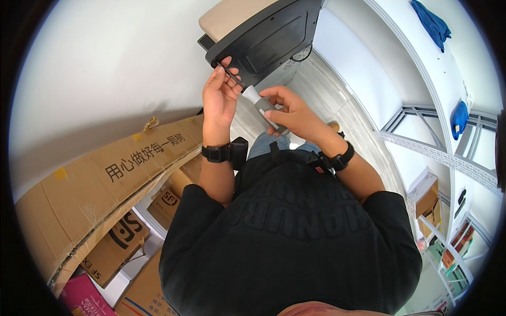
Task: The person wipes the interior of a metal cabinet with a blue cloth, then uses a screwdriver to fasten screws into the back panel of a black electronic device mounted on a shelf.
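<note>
My right hand [295, 113] is wrapped round the grey handle of a screwdriver [258, 102]. Its dark shaft slants up and left to the near corner of a black panel [279, 37], which has a beige, rounded part [232, 18] on its far side. Close to the tip, the fingers of my left hand [220, 95] close about the shaft at that corner. The tip itself and any screw under it are hidden by these fingers. A black band sits on each wrist.
A long cardboard box [105, 179] lies along the wall at left, with more cartons [118, 247] and a pink box [84, 295] below it. White metal shelving [421, 137] stands at right, with blue cloth items [435, 23] near it. A black cable [303, 57] loops beside the panel.
</note>
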### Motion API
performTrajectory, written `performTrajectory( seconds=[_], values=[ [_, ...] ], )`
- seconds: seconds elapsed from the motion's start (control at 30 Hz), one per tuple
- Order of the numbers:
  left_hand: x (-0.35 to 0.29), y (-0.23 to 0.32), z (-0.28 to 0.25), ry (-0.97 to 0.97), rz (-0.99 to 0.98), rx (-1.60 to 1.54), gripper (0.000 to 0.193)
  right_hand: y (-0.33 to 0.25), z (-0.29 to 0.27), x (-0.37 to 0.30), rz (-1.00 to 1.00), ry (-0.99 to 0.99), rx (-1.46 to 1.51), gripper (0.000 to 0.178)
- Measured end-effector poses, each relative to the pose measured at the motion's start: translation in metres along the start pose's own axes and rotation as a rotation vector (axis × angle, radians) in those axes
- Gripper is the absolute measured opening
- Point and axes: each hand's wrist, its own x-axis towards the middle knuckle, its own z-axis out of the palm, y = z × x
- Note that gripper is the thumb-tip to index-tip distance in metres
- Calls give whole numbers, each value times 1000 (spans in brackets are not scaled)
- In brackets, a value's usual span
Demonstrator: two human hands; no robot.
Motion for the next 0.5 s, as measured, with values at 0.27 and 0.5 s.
performTrajectory(
  seconds=[0.27,0.5],
  values=[
    [2,-4,-4,23,18,115,22,0,9,5,-105,28,-372,58],
    [5,-1,-2,64,47,113,22,-1,6,10,101,-146,37,62]
  ],
)
